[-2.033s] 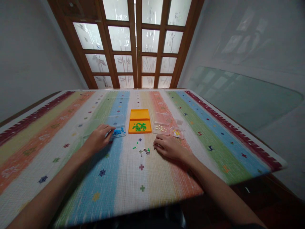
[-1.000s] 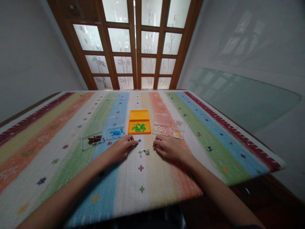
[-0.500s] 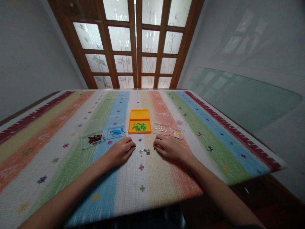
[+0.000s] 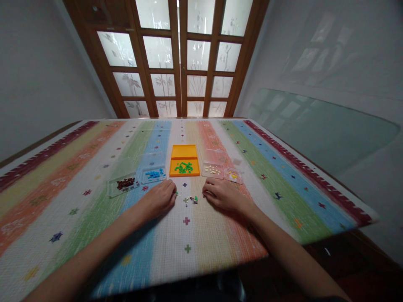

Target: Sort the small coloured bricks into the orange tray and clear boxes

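Observation:
My left hand (image 4: 163, 195) rests on the striped tablecloth, its fingers curled in. Beside its fingertips lie tiny white and green bits (image 4: 178, 193); whether the fingers hold one is hidden. Across from it, my right hand (image 4: 223, 193) lies with fingers bent and closed, a tiny dark bit showing under the fingertips. Between the hands sits a small cluster of building bricks (image 4: 193, 200) in green, grey, white and dark colours. Just beyond them, an orange case (image 4: 171, 173) with its lid raised holds loose green bricks (image 4: 184, 167).
Left of the case, clear boxes hold blue bricks (image 4: 155, 174) and dark brown bricks (image 4: 126, 183). To its right, more clear boxes hold cream bricks (image 4: 213, 170) and yellow and white bricks (image 4: 233, 175). The tablecloth (image 4: 170, 251) drops off at the front edge.
My left hand has drawn back slightly to the left and its fingers have curled in more. The tiny bits by its fingertips now lie apart from them. My right hand has stayed put.

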{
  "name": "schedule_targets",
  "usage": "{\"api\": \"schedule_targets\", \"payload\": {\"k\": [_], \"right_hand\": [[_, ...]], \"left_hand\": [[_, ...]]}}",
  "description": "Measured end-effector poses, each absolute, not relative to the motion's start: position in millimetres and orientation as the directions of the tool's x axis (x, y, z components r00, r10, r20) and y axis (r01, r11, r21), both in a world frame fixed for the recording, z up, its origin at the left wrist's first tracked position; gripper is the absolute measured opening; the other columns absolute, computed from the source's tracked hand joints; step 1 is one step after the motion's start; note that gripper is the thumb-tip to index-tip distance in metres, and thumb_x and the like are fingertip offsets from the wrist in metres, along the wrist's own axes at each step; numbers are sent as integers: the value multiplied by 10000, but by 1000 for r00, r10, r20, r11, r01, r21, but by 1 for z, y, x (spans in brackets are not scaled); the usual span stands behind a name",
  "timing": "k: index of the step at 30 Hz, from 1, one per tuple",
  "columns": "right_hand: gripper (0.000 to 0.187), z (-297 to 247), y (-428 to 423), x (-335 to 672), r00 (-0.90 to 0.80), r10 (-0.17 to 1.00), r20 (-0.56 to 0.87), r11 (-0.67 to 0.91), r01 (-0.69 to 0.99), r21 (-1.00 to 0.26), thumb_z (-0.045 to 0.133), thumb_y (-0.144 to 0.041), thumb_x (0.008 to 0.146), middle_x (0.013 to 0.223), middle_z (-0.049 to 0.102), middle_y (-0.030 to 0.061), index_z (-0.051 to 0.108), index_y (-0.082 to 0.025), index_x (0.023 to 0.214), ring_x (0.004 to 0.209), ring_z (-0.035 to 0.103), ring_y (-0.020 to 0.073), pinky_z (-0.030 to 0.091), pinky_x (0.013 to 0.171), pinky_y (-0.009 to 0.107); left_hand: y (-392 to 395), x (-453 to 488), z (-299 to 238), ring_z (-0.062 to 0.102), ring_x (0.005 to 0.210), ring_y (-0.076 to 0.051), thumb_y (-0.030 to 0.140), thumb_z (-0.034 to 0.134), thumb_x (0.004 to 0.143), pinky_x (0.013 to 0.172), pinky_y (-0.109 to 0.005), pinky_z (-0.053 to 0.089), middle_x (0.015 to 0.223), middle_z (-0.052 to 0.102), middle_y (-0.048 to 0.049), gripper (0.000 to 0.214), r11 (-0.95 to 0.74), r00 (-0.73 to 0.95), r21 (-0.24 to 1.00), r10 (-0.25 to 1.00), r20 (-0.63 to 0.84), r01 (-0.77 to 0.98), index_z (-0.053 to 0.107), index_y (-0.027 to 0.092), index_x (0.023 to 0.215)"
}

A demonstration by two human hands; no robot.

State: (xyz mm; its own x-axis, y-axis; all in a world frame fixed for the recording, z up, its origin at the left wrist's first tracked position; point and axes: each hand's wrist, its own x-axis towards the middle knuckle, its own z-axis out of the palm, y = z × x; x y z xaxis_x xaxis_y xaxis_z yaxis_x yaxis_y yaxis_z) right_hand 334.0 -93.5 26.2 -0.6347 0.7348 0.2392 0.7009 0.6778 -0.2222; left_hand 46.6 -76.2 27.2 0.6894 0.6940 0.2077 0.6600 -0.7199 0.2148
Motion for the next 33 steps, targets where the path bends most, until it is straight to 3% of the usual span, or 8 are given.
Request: {"api": "schedule_targets", "payload": {"k": [7,22,28,33], "right_hand": [[151,28,-94,333,-648,725,233,688,693,-214,521,-122,928,940,659,92,660,-164,886,752,529,168,334,648,311],[121,32,-93,330,-653,731,195,682,710,-176,540,-114,913,939,659,76,646,-160,875,744,511,153,305,641,302],[124,33,-94,330,-646,736,203,677,710,-196,540,-108,907,935,656,76,645,-166,877,748,517,160,312,642,306],[128,32,-94,331,-623,753,213,658,708,-255,549,-120,911,938,667,73,657,-185,892,751,538,167,344,647,305]], "left_hand": [[-30,59,36,585,922,-238,215,392,995,839,-378,498,973,620,-98,150,-714,649,123,684,332,689,537,178,995],[18,79,26,583,915,-255,113,461,955,800,-371,434,930,664,-120,201,-677,649,24,715,261,736,654,159,924],[9,75,38,581,928,-252,162,455,983,830,-375,459,923,651,-109,213,-692,656,34,697,289,721,653,165,905],[-17,60,50,585,871,-222,190,443,987,802,-357,490,918,634,-81,177,-735,613,171,652,447,656,612,183,935]]}}
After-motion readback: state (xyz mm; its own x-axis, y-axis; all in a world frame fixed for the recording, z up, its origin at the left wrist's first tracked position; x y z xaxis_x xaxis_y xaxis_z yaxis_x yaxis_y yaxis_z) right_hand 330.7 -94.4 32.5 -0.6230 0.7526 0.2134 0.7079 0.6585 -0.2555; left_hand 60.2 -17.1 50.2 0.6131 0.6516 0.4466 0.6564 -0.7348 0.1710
